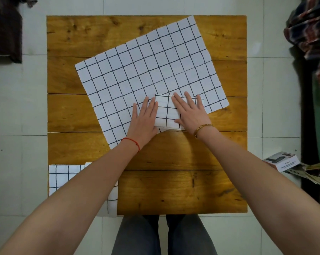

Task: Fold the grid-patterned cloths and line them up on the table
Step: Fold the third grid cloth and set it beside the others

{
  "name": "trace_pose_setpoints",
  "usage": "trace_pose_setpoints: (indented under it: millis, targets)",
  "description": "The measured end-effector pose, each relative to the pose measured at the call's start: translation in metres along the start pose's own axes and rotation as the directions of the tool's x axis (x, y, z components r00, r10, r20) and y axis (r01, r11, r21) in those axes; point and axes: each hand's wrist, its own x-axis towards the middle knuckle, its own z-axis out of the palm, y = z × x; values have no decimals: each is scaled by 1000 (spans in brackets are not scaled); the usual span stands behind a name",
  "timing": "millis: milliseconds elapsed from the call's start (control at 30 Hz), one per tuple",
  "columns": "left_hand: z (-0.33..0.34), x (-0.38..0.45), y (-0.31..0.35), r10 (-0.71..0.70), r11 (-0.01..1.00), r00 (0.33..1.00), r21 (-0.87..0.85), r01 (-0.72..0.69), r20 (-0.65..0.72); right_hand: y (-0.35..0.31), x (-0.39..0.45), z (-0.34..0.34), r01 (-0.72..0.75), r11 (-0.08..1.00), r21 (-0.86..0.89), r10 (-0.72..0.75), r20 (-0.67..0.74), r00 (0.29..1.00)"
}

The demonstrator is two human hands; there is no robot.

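A single head-worn camera looks almost straight down from above the square brown plank bench (174,190), so its whole top fits in the picture with pale tiled floor (17,107) showing on every side. The view faces forward, away from the person: the near bench edge lies at the bottom, the far edge at the top. Both bare forearms enter from the lower corners and reach up toward the middle. The person's grey-trousered legs (137,236) show at the bottom edge, under the near edge. The wide angle bends straight lines near the borders. No second view shares the scene.
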Motion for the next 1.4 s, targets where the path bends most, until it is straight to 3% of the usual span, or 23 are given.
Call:
trace_pose_setpoints:
  millis: [300, 500, 800, 1033, 1200, 1400]
  targets:
    - [-5, -4, -3, 47, 996, 999, 74, -48, 7, 3, -2, -4, 11, 1000, 13, -11, -13, 1000]
    - [-10, -1, -3, 59, 997, 998, 46, -60, 29, -18, 4, -12, 60, 998, 36, -57, -73, 996]
    - [-21, 12, 0, 44, 999, 998, 5, -44, 54, -33, 10, -10, -3, 1000, 17, 3, -32, 999]
    - [-20, 12, -5, 8, 997, 995, -72, -1, 104, 0, -15, 5, -138, 988, 62, 140, -20, 990]
    - [-20, 12, -6, 5, 997, 994, -74, 3, 110, 27, -41, 16, -288, 939, 186, 298, -24, 954]
    - [-22, 10, -4, 3, 999, 993, -50, 3, 114, 19, -39, 11, -334, 915, 228, 353, -46, 935]
